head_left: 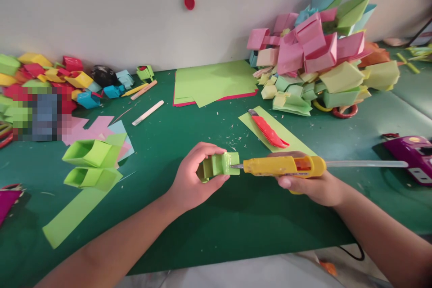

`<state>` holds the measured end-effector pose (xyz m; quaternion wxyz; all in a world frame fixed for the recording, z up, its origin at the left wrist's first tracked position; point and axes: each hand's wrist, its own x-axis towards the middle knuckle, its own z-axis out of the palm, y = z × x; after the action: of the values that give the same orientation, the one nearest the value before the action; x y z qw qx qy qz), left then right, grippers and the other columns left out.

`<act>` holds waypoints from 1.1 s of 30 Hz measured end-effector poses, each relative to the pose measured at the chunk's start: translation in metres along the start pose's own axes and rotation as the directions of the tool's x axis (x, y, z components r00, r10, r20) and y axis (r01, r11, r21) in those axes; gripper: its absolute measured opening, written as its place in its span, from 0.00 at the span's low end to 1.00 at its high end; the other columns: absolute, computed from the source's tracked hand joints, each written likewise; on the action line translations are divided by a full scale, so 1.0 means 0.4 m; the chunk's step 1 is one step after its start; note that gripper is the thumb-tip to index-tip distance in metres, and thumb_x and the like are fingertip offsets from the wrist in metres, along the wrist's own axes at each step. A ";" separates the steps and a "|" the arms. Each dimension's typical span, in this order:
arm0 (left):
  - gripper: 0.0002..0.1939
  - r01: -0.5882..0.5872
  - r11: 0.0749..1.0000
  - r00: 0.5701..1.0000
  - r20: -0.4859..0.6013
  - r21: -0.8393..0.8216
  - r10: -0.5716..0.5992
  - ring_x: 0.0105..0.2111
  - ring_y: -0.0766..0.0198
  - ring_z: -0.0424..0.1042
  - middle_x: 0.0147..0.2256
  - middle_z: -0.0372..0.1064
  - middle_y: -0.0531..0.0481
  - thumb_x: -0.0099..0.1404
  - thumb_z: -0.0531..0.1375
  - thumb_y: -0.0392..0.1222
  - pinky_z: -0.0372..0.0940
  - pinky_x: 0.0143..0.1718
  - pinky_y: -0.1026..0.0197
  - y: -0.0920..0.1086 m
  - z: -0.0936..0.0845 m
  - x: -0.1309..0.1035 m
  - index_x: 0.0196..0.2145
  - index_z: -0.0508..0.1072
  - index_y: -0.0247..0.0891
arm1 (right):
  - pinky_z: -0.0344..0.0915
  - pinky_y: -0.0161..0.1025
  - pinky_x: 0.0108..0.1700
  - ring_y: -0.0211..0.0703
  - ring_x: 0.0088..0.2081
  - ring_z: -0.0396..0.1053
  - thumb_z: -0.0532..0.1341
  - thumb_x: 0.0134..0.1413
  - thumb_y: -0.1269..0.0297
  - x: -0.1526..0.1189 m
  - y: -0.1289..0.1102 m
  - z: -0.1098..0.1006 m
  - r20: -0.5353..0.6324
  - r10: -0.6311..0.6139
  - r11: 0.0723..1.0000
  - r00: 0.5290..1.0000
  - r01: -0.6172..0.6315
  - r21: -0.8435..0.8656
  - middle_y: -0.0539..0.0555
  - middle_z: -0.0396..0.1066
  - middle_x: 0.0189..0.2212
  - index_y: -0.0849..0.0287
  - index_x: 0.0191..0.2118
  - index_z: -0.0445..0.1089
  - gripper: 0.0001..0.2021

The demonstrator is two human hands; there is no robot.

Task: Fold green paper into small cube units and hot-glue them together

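My left hand (193, 179) is closed around a small folded green paper piece (218, 165), with its end face turned to the right. A shiny line of clear glue shows on that face. My right hand (315, 185) grips a yellow hot glue gun (273, 166), a clear glue stick (366, 164) jutting out of its back. The gun's metal nozzle touches or nearly touches the green paper's right end. Just beyond the gun, a red utility knife (269, 131) lies on a green paper strip (286, 137).
Green paper sheets (216, 81) lie by the wall. Folded paper boxes are heaped at right (313, 54) and left (50, 74). Two green paper boxes (88, 153) and a long strip (72, 211) sit left. A purple device (411, 157) lies far right; a pale stick (147, 113) lies mid-table.
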<state>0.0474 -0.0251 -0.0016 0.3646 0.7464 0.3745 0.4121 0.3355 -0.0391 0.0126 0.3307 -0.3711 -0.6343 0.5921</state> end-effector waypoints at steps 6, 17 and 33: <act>0.19 0.001 1.000 1.000 -0.004 -0.010 -0.001 0.40 0.62 0.72 0.48 0.68 0.47 0.64 0.68 0.40 0.68 0.35 0.62 0.001 0.001 0.003 0.51 0.71 0.44 | 0.61 0.33 0.24 0.35 0.25 0.60 0.69 0.57 0.49 -0.001 0.006 -0.001 -0.008 0.011 1.000 1.000 -0.011 0.011 0.49 0.66 0.25 0.60 0.41 0.74 0.18; 0.18 -0.008 1.000 1.000 -0.008 0.007 0.009 0.42 0.61 0.72 0.47 0.68 0.47 0.64 0.68 0.40 0.69 0.39 0.60 -0.001 0.001 0.003 0.51 0.72 0.44 | 0.56 0.33 0.23 0.34 0.25 0.57 0.66 0.61 0.51 0.007 -0.006 -0.003 0.096 -0.039 0.999 0.995 0.038 0.012 0.49 0.63 0.26 0.60 0.39 0.74 0.15; 0.18 -0.003 1.000 1.000 -0.013 -0.002 0.003 0.41 0.61 0.72 0.47 0.68 0.47 0.63 0.68 0.40 0.68 0.37 0.61 0.002 0.001 0.004 0.50 0.72 0.44 | 0.59 0.34 0.27 0.36 0.28 0.62 0.65 0.63 0.53 0.008 -0.007 -0.008 0.132 -0.088 0.995 0.987 0.093 -0.032 0.50 0.66 0.30 0.59 0.38 0.73 0.13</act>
<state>0.0486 -0.0241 -0.0003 0.3625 0.7438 0.3751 0.4178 0.3363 -0.0347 0.0158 0.3078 -0.3088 -0.6820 0.5872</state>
